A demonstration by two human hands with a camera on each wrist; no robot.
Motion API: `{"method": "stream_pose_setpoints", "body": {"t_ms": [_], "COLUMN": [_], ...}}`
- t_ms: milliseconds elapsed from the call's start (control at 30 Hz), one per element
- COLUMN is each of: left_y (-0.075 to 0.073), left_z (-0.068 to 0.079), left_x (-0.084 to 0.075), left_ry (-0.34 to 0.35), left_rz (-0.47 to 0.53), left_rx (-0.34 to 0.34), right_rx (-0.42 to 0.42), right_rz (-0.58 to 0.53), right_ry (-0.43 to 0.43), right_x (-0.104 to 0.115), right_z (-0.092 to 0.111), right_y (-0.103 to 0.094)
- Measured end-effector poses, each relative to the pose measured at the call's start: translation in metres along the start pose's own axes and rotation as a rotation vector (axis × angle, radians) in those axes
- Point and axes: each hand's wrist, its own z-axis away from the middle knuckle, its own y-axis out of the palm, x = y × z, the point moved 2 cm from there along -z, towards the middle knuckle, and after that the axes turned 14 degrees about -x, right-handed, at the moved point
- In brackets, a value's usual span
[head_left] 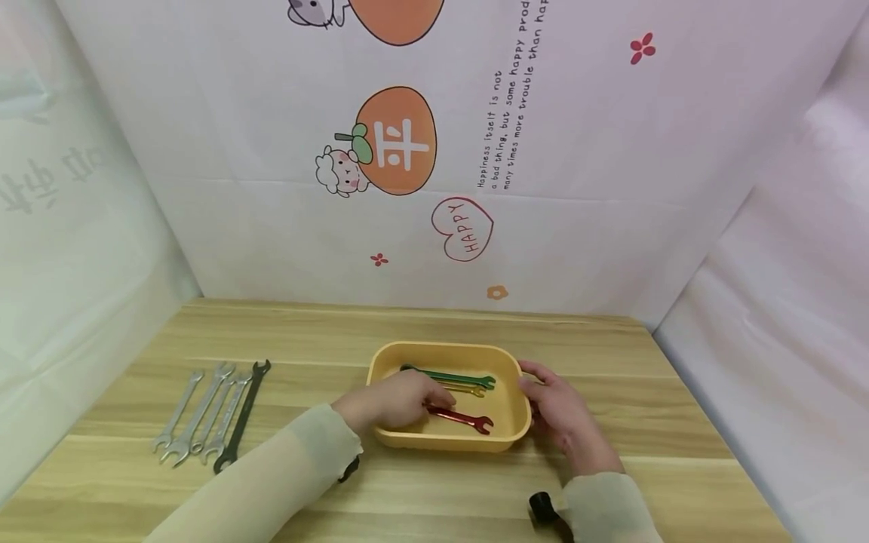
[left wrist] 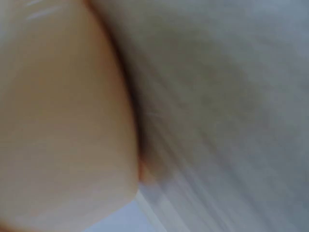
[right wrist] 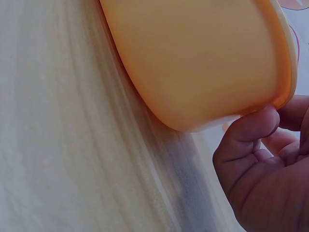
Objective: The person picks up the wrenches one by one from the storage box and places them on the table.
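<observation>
A yellow plastic bin (head_left: 441,443) stands on the table, its wall (left wrist: 63,116) filling the left of the left wrist view. My left hand (head_left: 400,398) reaches over its near left side and pinches one end of a red open-end wrench (head_left: 470,419) inside. Behind that wrench lie a green wrench (head_left: 455,376) and a gold wrench (head_left: 470,390), partly covered by the hand. My right hand (head_left: 562,407) grips the bin's right end; in the right wrist view its thumb (right wrist: 256,124) presses near the rim. The left fingers are out of the left wrist view.
Several silver wrenches (head_left: 204,411) and one black wrench (head_left: 246,415) lie side by side on the wooden table (head_left: 326,324), left of the bin. A printed white cloth (head_left: 577,249) hangs behind the table, with white sheets at both sides.
</observation>
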Motion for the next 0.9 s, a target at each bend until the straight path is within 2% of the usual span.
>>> {"method": "stream_pose_setpoints", "body": {"t_ms": [100,400,600,767,900], "left_y": [0.0024,0.0043,0.0036,0.0048,0.0037], "left_z": [-0.0010,-0.0036,-0.0034,-0.0029,-0.0032], "left_x": [-0.0001,0.0009,0.0005,-0.0005,-0.0001], "left_ry": [0.043,0.116,0.124,0.170,0.149], "left_rz": [-0.039,-0.129,-0.168,-0.261,-0.231], "left_rx": [-0.014,-0.045,-0.048,-0.062,-0.091], "right_rx": [0.005,0.003,0.001,-0.001,0.005], "right_rz": [0.003,-0.002,0.009,0.009,0.009], "right_ry": [-0.006,-0.001,-0.009,-0.010,-0.020], "right_x": [-0.0001,-0.0014,0.0000,0.0010,0.0017], "right_z": [0.0000,-0.0006,-0.0002,0.0017,0.0020], "right_y": [0.0007,0.0013,0.0014,0.0015,0.0013]}}
